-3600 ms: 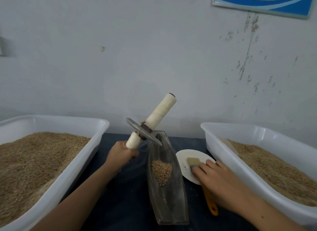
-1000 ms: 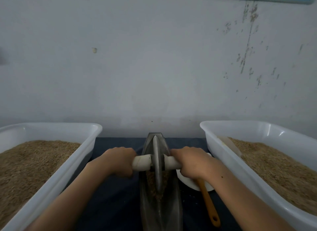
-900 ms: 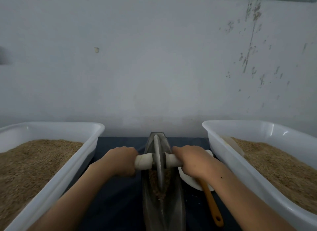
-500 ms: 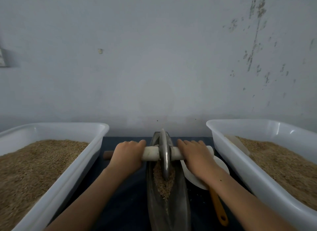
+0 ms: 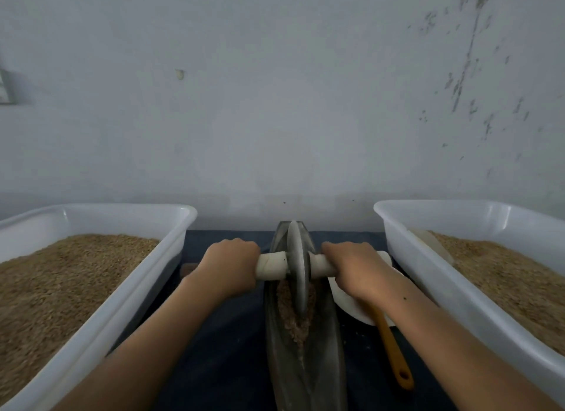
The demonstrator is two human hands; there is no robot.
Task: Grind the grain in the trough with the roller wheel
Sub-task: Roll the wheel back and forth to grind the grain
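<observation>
Both my hands on the roller wheel (image 5: 297, 276), grinding in the trough (image 5: 324, 358).

2 white tubs of grain, L (image 5: 128, 288) & R (image 5: 428, 276); 1 trough btwn them, 1 grain pile (image 5: 295, 322) in its middle; 1 wheel upright in it. L hand (image 5: 229, 268) & R hand (image 5: 351, 270) each wrapped round a handle end. 1 white dish (image 5: 351, 311), 1 orange-handled brush (image 5: 394, 358) just R of trough.

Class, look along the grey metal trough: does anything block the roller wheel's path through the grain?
Nothing visible does. The grey metal roller wheel sits in the boat-shaped grey metal trough, on the brown grain. The left hand and right hand grip its white handle on each side, outside the channel.
</observation>
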